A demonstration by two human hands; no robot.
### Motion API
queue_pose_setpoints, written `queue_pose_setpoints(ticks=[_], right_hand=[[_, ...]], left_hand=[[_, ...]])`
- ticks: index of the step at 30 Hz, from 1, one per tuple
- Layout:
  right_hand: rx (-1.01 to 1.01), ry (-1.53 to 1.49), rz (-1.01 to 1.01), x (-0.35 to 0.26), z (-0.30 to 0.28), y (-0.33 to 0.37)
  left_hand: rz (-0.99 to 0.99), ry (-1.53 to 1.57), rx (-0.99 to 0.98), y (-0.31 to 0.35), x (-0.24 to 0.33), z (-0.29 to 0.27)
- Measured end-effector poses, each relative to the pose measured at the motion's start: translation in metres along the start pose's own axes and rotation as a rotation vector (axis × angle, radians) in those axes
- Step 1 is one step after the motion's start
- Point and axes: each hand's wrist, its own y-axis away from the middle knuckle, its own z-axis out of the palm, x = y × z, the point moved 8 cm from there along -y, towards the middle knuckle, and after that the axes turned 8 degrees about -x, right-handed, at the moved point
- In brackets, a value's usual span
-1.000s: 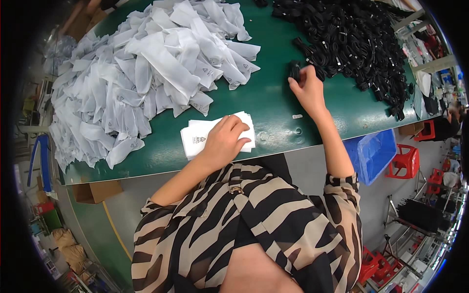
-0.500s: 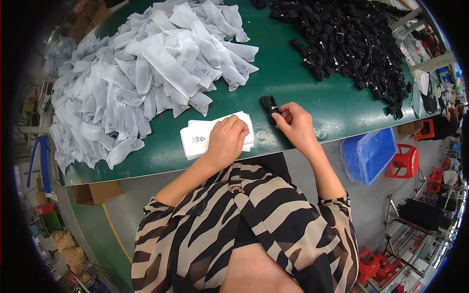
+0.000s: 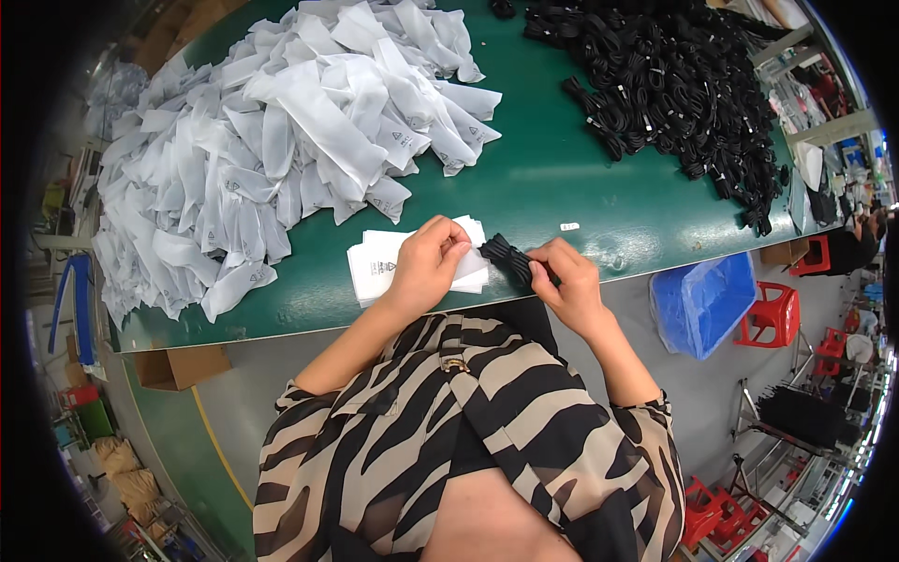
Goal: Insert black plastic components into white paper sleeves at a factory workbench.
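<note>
My right hand is closed on the near end of a folded black cable, with thumb and fingers pinching it. The cable's far end points left and touches or nearly touches the open-side edge of a white bag. That bag lies on a flat stack of white printed bags near the table's front edge. My left hand rests over the stack, thumb and fingertips pinched at the top bag's right end. Exactly how the bag's mouth sits against the cable is too small to tell.
Filled white bags form a big heap at the left of the green table. Bundled black cables are piled at the far right. A small white label lies beyond my right hand. Below the table edge stands a blue lined bin.
My right hand has brought the cable nearer and left, up to the stack. My left hand's fingertips now lift or pinch the top bag's edge. The white label has come into view.
</note>
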Motion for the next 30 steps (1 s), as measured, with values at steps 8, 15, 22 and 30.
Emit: queue_pose_setpoints(ticks=[8, 15, 22, 30], right_hand=[[0.004, -0.019, -0.020, 0.002, -0.005, 0.000], [-0.186, -0.335, 0.321, 0.031, 0.017, 0.004], [-0.009, -0.506, 0.495, 0.054, 0.009, 0.014], [-0.036, -0.018, 0.294, 0.027, 0.010, -0.003]], left_hand=[[0.046, 0.049, -0.024, 0.000, 0.006, -0.001], [0.196, 0.010, -0.070, -0.001, 0.026, 0.004], [0.452, -0.505, 0.064, 0.007, 0.038, 0.002], [0.052, -0.104, 0.004, 0.002, 0.009, -0.004]])
